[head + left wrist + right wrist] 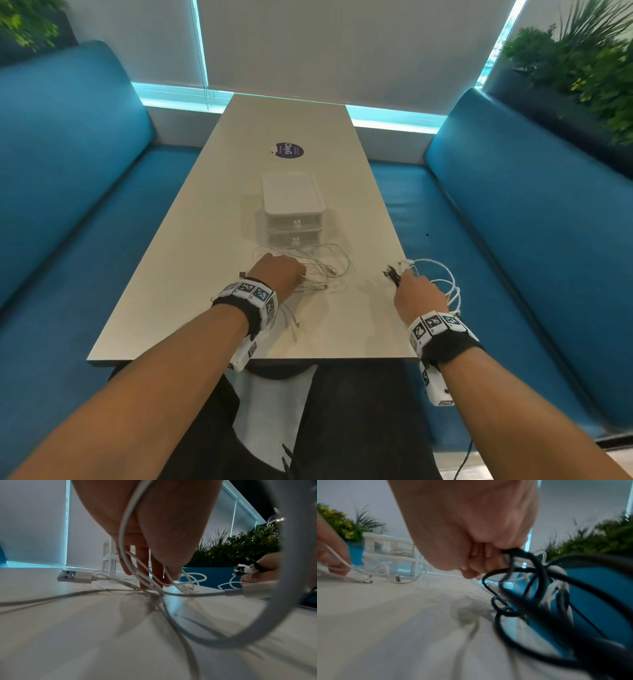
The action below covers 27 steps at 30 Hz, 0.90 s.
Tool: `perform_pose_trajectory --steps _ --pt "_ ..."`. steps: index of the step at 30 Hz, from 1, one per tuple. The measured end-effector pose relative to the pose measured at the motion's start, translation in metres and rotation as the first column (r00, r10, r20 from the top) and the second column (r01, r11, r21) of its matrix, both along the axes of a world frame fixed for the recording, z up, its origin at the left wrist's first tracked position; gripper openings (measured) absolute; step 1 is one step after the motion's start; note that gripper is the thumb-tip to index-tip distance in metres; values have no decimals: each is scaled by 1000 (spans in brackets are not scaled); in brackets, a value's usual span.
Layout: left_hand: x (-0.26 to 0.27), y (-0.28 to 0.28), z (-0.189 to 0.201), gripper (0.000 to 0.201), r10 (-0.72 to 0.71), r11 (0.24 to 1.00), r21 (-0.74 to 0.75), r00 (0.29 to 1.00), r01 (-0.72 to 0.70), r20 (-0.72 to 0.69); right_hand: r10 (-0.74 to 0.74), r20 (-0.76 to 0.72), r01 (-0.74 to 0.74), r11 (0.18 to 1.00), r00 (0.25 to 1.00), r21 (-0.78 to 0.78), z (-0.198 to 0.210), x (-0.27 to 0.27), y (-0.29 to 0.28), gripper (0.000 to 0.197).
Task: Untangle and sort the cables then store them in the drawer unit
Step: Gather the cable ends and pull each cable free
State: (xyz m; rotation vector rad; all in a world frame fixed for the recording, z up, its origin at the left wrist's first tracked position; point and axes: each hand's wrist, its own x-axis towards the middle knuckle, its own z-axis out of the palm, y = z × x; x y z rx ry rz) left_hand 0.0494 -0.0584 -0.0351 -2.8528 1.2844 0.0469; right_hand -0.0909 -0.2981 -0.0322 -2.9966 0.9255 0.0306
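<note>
A white two-drawer unit (pixel 293 205) stands mid-table with both drawers closed. In front of it lies a tangle of thin white cables (pixel 322 270). My left hand (pixel 297 275) is down on that tangle. In the left wrist view its fingertips (pixel 151 584) point at the table, and the hand pinches white cable loops (pixel 125 536). A USB plug (pixel 73 576) lies to their left. My right hand (pixel 407 278) grips a bundle of black and white cables (pixel 443 286) at the table's right edge. The bundle's coils (pixel 539 592) hang beside the fist (pixel 481 566).
The long pale table (pixel 191 291) runs away from me, with a purple sticker (pixel 288 150) beyond the drawer unit. Blue benches (pixel 513 222) flank both sides. Plants (pixel 589 68) stand behind the right bench. One white cable end (pixel 294 322) lies near my left wrist.
</note>
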Motion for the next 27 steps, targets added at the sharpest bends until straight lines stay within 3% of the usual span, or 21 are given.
perform_pose_trajectory --steps 4,7,10,12,14,20,23,27 --pt "-3 -2 -2 30 -12 999 -39 999 10 -44 61 69 -63 998 996 29 -5 0 5 35" --pt "-5 1 -1 44 -22 992 -124 987 2 -160 111 82 -116 991 990 60 -5 -3 9 44" --pt "-7 2 0 48 -57 978 -207 951 -7 -303 159 52 -165 977 986 137 -4 -2 14 27" --pt "-9 -1 3 35 -62 982 -188 937 -4 -344 150 48 -157 964 988 215 -4 1 18 24" --pt "-12 -5 7 21 -42 996 -91 955 16 -294 131 72 -147 942 989 301 -5 5 22 25" --pt "-13 -5 6 16 1 994 109 973 25 -232 111 91 -139 890 990 435 -7 10 34 31" --pt "-13 -8 5 17 -5 989 143 981 34 -195 109 86 -137 880 990 456 -8 10 39 32" --pt "-13 -13 3 15 -61 988 143 998 65 -33 110 103 -145 877 989 459 -8 9 44 36"
